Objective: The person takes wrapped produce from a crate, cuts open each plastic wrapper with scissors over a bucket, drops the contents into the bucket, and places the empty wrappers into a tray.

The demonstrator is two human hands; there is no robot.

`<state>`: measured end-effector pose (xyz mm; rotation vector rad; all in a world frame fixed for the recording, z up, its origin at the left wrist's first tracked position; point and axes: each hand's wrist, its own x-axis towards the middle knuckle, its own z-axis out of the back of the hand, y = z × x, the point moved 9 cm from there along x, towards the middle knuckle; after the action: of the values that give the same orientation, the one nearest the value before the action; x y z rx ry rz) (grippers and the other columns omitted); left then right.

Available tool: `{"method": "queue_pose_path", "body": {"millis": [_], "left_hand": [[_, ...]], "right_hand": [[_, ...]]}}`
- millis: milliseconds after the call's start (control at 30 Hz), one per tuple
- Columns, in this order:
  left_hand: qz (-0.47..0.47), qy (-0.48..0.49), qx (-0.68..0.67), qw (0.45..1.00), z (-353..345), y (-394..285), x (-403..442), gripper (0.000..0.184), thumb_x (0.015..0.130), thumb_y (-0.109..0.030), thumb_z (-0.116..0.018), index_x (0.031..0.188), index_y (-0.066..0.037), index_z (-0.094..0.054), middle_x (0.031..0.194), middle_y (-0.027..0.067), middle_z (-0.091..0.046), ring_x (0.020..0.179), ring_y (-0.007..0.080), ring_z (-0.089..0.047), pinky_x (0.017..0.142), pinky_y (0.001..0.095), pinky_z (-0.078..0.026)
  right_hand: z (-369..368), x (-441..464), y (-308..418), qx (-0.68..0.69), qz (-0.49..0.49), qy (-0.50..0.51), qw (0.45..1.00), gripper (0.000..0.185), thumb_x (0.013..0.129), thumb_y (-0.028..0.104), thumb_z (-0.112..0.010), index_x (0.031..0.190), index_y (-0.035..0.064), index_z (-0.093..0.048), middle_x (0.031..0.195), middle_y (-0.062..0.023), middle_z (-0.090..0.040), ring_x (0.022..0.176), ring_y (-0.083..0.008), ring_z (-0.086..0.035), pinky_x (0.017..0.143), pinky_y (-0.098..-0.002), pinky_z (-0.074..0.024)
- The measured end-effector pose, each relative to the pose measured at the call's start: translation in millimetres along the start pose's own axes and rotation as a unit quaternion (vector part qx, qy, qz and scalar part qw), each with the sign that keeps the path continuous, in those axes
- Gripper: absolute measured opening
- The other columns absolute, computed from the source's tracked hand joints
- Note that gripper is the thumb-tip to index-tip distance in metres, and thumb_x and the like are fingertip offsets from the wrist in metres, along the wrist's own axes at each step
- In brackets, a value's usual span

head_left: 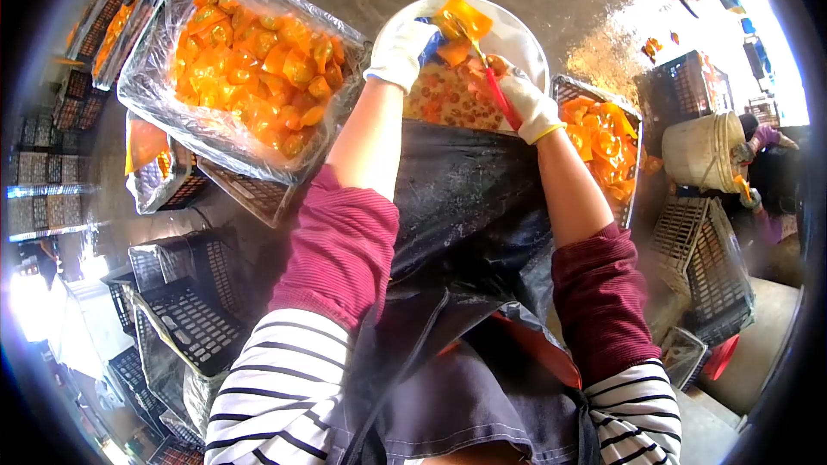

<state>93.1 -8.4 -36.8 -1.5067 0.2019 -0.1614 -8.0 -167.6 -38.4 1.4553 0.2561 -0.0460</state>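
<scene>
Over a round white basin [538, 47], my left hand [403, 53], in a white glove with blue on the palm side, grips an orange fruit piece [465, 17]. My right hand [524, 96], gloved in white with a yellow cuff, is closed round a red-handled tool [502, 99]. The tool's thin end reaches up to the fruit piece; I cannot tell whether it is a knife or a scoop. Beneath both hands, the basin holds cloudy liquid with many brownish-red seeds or bits [439, 96].
At left, a plastic-lined crate [146, 90] is heaped with orange pieces [254, 73]. Another crate of orange pieces [603, 142] stands right of the basin. Black crates [185, 310] are stacked lower left. A person [767, 142] works beside a white bucket [702, 151] at far right.
</scene>
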Motion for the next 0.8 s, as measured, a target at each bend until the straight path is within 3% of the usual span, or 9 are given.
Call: {"method": "queue_pose_path", "body": {"millis": [100,267,333,400,500,600,667,767,800], "left_hand": [[-0.012,-0.015,0.032,0.999,1,21,10,0.033,0.080,-0.012,-0.053,0.107,0.003,-0.062,0.098,0.0177,-0.066,0.086,0.0228,-0.063,0.076,0.0303,-0.052],[-0.057,-0.003,0.330,0.942,7,-7,9,0.033,0.078,-0.015,-0.053,0.108,-0.003,-0.064,0.103,0.0172,-0.065,0.091,0.0275,-0.062,0.080,0.0328,-0.050],[-0.075,-0.021,0.270,0.960,9,-9,7,0.032,0.078,-0.015,-0.054,0.106,-0.005,-0.065,0.103,0.0171,-0.065,0.090,0.0293,-0.062,0.081,0.0345,-0.049],[-0.074,-0.019,0.297,0.952,6,-15,1,0.035,0.078,-0.012,-0.052,0.110,-0.007,-0.063,0.104,0.0162,-0.065,0.092,0.0285,-0.062,0.083,0.0336,-0.048],[-0.087,0.000,0.391,0.916,-1,-30,-15,0.042,0.078,-0.009,-0.049,0.119,-0.008,-0.059,0.104,0.0148,-0.065,0.094,0.0244,-0.061,0.085,0.0298,-0.047],[-0.120,-0.004,0.366,0.923,1,-37,-16,0.040,0.079,-0.012,-0.051,0.118,-0.006,-0.060,0.102,0.0161,-0.065,0.093,0.0225,-0.061,0.084,0.0288,-0.047],[-0.038,0.000,0.384,0.923,1,-48,-28,0.038,0.081,-0.015,-0.053,0.118,-0.006,-0.059,0.103,0.0167,-0.064,0.094,0.0215,-0.060,0.084,0.0281,-0.047],[0.049,0.017,-0.046,0.998,-2,-44,-31,0.039,0.084,-0.022,-0.059,0.119,-0.006,-0.058,0.109,0.0169,-0.062,0.097,0.0208,-0.058,0.085,0.0276,-0.047],[0.060,-0.031,-0.169,0.983,-5,-38,-33,0.024,0.087,-0.023,-0.061,0.104,-0.006,-0.065,0.092,0.0027,-0.064,0.085,0.0162,-0.061,0.067,0.0290,-0.052]], "right_hand": [[-4,-7,6,0.020,-0.015,0.003,1.000,0.022,0.085,0.015,-0.062,0.105,0.0055,-0.064,0.087,-0.0027,-0.064,0.076,-0.0117,-0.055,0.064,-0.0270,-0.0437],[0,-13,16,-0.058,-0.064,-0.012,0.996,0.028,0.089,0.009,-0.055,0.115,-0.0005,-0.057,0.096,-0.0080,-0.063,0.088,-0.0135,-0.057,0.076,-0.0234,-0.0467],[-1,-14,20,-0.071,-0.055,-0.025,0.996,0.029,0.091,0.007,-0.052,0.118,-0.0026,-0.053,0.102,-0.0111,-0.061,0.092,-0.0169,-0.058,0.081,-0.0258,-0.0483],[8,29,-50,0.041,-0.047,0.022,0.998,0.031,0.092,0.005,-0.049,0.121,-0.0052,-0.048,0.109,-0.0140,-0.057,0.096,-0.0204,-0.057,0.089,-0.0305,-0.0477],[1,32,-49,0.069,-0.008,0.036,0.997,0.030,0.091,0.008,-0.049,0.118,-0.0039,-0.048,0.110,-0.0136,-0.054,0.093,-0.0230,-0.058,0.086,-0.0364,-0.0457],[1,5,-26,0.156,-0.065,0.005,0.986,0.025,0.087,0.024,-0.062,0.105,0.0075,-0.063,0.084,-0.0057,-0.065,0.072,-0.0149,-0.063,0.058,-0.0289,-0.0482],[-6,-15,8,0.128,-0.068,0.003,0.989,0.024,0.086,0.025,-0.063,0.103,0.0081,-0.064,0.081,-0.0055,-0.066,0.067,-0.0133,-0.063,0.054,-0.0266,-0.0474],[-7,-21,20,0.034,-0.120,-0.009,0.992,0.023,0.085,0.025,-0.065,0.100,0.0084,-0.064,0.079,-0.0052,-0.066,0.061,-0.0135,-0.062,0.051,-0.0258,-0.0472],[-5,-19,6,0.136,-0.122,0.021,0.983,0.026,0.084,0.027,-0.066,0.102,0.0077,-0.063,0.080,-0.0060,-0.066,0.061,-0.0148,-0.063,0.050,-0.0270,-0.0480]]}}
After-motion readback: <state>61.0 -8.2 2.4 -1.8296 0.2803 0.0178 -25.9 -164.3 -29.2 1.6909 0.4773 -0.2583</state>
